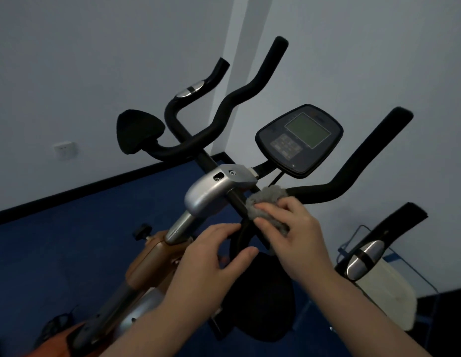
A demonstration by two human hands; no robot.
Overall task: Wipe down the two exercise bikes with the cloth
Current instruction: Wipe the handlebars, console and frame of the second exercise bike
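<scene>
Here the right hand (294, 228) clamps the cloth (266, 202) on the handlebar (327, 191), which extends right; the left hand (211, 253), fingers apart, hovers near-left.

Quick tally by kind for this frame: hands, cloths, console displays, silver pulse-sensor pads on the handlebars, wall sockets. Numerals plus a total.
Hands: 2, left hand and right hand
Cloths: 1, grey cloth under the right hand
Console displays: 1, console display
Silver sensor pads: 2, far pad and near pad
Wall sockets: 1, wall socket
Total: 7

Two bare hands (203, 256), bare forearms, no sleeves, rings or gloves
</scene>
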